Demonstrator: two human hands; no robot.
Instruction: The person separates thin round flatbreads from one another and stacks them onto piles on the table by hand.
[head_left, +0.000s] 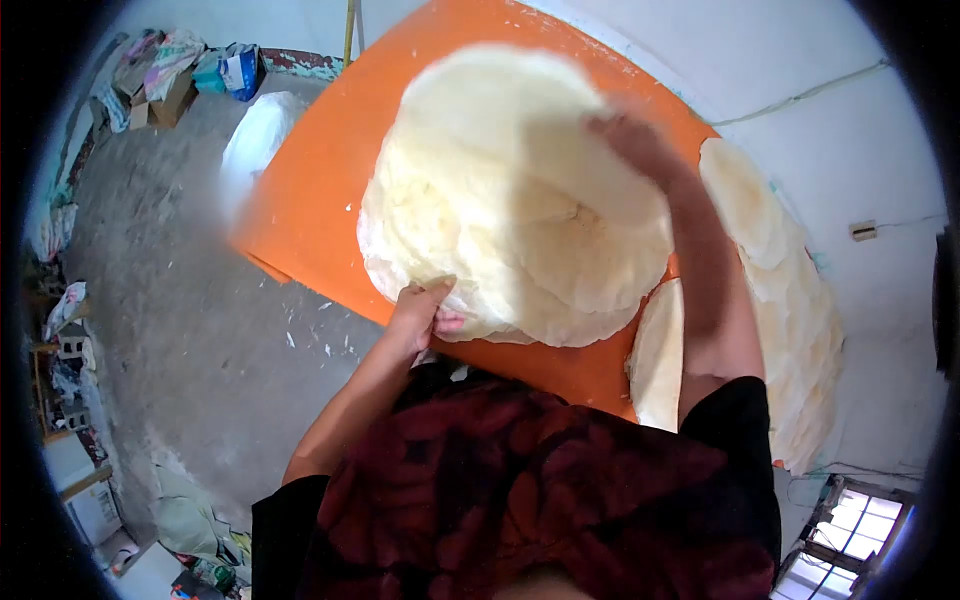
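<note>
A wide, pale cream pile of thin, rounded, soft-looking sheets lies on the orange tabletop, with wavy, overlapping edges. At its near edge my left hand is closed, thumb on top and fingers curled below, pinching the rim of a sheet. My right hand is stretched over the far right side of the pile, right at the sheet's edge. Motion smears its fingers, so I cannot tell whether they grip the sheet. The far edge of the top sheet is blurred too.
More cream sheets are stacked at the right by the wall, and another folded piece lies near my right forearm. A white bundle is beyond the table's left edge. Boxes and bags line the grey floor at the back.
</note>
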